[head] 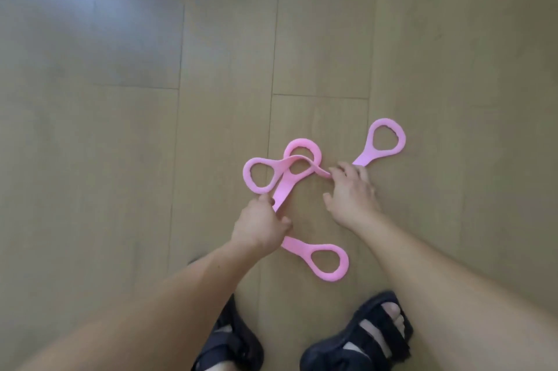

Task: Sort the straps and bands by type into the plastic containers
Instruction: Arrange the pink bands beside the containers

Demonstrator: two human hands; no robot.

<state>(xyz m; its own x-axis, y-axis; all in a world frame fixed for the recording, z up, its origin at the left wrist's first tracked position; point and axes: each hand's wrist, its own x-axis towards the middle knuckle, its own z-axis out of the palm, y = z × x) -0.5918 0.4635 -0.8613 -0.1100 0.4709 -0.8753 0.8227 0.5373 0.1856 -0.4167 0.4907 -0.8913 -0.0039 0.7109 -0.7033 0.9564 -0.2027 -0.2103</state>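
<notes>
"What was the person wearing?"

"Footwear, mostly. The right sandal (338,352) was dark, nearly black, with broad straps crossing the foot. The straps had a fuzzy edge, and the toes showed between them."

"And the other foot?"

"The left sandal (241,346) was the same dark, strapped kind, though the arm hid part of it."

"Any sleeves?"

"The left forearm (181,295) and the right forearm (437,280) were bare right to the frame's edge. The left hand (259,225) and the right hand (350,192) were bare too."
</notes>
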